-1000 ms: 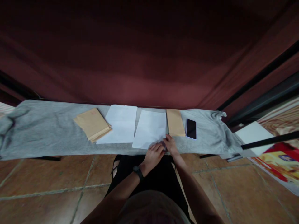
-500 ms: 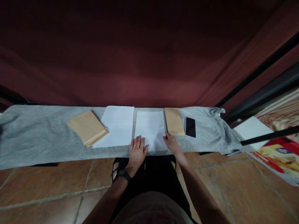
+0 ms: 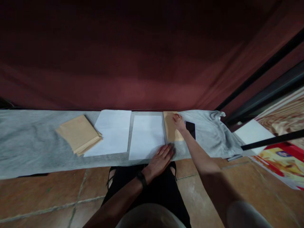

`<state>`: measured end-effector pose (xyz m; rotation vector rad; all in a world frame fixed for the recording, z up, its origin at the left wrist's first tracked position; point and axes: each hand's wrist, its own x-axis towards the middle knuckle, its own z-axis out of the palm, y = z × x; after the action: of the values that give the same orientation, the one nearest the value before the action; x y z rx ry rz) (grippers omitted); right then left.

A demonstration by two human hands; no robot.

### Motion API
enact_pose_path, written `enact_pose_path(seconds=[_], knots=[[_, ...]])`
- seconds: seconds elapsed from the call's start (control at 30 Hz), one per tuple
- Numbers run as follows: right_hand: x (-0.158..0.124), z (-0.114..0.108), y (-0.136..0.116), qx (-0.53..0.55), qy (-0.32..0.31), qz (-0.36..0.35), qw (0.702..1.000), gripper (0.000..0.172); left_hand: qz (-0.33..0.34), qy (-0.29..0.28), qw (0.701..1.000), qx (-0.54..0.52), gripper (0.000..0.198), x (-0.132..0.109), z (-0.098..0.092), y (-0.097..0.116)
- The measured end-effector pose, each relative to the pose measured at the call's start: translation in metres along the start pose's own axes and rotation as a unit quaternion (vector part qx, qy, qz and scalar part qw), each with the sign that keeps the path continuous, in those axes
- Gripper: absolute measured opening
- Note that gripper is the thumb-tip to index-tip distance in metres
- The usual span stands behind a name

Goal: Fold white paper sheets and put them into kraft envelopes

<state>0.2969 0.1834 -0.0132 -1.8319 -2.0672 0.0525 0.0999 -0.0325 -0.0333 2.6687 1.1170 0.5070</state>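
My left hand (image 3: 161, 159) lies flat, fingers stretched out, on the near right corner of a white sheet of paper (image 3: 146, 134) that lies squarely on the grey cloth (image 3: 28, 139). My right hand (image 3: 178, 122) reaches forward and rests on the far end of a single brown envelope (image 3: 169, 131) just right of the sheet; its fingers look curled on the envelope's top edge. A black phone (image 3: 190, 129) lies right beside that hand, partly covered by my forearm.
A second white sheet (image 3: 111, 131) lies to the left, then a stack of brown envelopes (image 3: 77, 134). Dark red curtain hangs behind the cloth-covered surface. White board (image 3: 255, 133), a black bar (image 3: 273, 139) and colourful printed material (image 3: 285, 161) sit at right. Tiled floor lies below.
My left hand slid from the sheet's near left corner to its near right corner. My right hand left the sheet's edge and reached forward onto the brown envelope.
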Motion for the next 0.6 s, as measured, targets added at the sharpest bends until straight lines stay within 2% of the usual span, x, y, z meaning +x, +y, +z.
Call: enact_pose_path(seconds=[0.17,0.3,0.4,0.6], knots=[[0.052,0.017,0.005,-0.027,-0.016,-0.008,0.999,0.041,0.005,-0.029,1.000,0.008,0.052,0.025,0.018,0.005],[0.073,0.029,0.001,-0.039,-0.041,-0.018,0.998,0.042,0.008,-0.047,0.999,0.006,0.054,0.039,0.020,-0.004],[0.075,0.035,0.000,-0.050,-0.063,-0.020,0.997,0.037,0.010,-0.046,0.999,0.001,0.053,0.046,0.021,-0.008],[0.057,0.035,0.003,-0.067,-0.073,-0.030,0.995,0.033,-0.007,-0.041,0.999,-0.012,0.050,0.051,0.025,-0.007]])
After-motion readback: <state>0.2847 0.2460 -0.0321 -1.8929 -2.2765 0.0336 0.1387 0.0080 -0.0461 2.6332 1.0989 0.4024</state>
